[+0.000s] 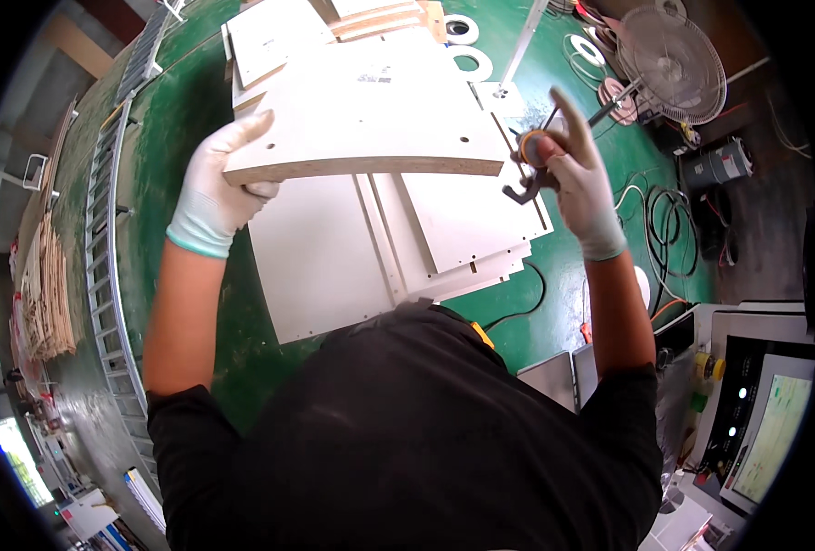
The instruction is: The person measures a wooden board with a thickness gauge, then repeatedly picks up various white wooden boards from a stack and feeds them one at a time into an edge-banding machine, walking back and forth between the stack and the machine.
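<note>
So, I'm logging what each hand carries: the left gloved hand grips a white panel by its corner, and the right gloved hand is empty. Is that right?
Not quite: the right gloved hand isn't empty. The head view shows it holding a dark tool with an orange ring. The left gloved hand does grip a white panel by its corner.

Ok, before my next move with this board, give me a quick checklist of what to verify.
1. Left hand gripping the board: ok, thumb above and fingers below at its left side.
2. Right hand free: not ok, it's holding a tool.
3. Tool apart from the board: ok, it's off to the right.
4. Gloves on: ok, both hands.
5. Far end of the board supported: cannot tell from this view.
6. Fan switched off: cannot tell.
</note>
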`<state>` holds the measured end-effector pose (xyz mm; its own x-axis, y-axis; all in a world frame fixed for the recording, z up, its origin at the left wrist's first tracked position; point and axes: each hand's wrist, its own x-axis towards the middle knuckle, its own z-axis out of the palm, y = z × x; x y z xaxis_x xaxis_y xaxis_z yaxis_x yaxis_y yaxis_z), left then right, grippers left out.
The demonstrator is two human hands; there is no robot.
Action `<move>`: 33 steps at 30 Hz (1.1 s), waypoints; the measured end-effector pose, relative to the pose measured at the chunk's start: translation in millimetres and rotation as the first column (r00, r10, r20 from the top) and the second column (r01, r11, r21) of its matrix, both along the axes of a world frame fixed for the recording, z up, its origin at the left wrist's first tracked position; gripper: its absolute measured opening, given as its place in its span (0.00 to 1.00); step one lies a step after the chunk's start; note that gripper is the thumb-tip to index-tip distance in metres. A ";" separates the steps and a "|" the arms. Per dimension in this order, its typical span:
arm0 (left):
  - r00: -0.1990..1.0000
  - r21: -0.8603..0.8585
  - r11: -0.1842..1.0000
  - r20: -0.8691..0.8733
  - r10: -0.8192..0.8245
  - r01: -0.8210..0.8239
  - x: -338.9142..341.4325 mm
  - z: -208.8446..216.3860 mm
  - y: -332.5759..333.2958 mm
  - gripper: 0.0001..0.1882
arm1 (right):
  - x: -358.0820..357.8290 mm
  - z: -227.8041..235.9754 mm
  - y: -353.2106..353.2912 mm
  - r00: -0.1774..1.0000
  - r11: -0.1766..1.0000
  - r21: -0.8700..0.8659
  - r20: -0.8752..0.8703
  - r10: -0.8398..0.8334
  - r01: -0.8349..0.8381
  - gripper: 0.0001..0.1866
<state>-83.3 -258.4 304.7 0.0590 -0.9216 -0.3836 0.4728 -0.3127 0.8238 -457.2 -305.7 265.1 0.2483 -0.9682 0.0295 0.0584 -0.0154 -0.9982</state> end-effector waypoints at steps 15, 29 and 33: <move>0.963 -0.187 0.979 -0.236 -0.130 0.086 48.4 40.7 38.3 0.15 | 93.6 106.7 -14.4 0.774 0.612 -0.731 0.187 0.605 -0.302 0.38; 1.000 -0.325 0.946 -0.012 0.008 -0.011 28.1 87.1 49.5 0.10 | 79.0 144.6 -16.0 0.983 0.308 -0.951 0.019 0.184 -0.039 0.22; 0.999 -0.361 0.932 0.025 0.025 -0.014 30.9 93.8 53.3 0.10 | 83.6 152.7 -1.0 0.986 0.404 -0.914 0.060 0.157 -0.009 0.21</move>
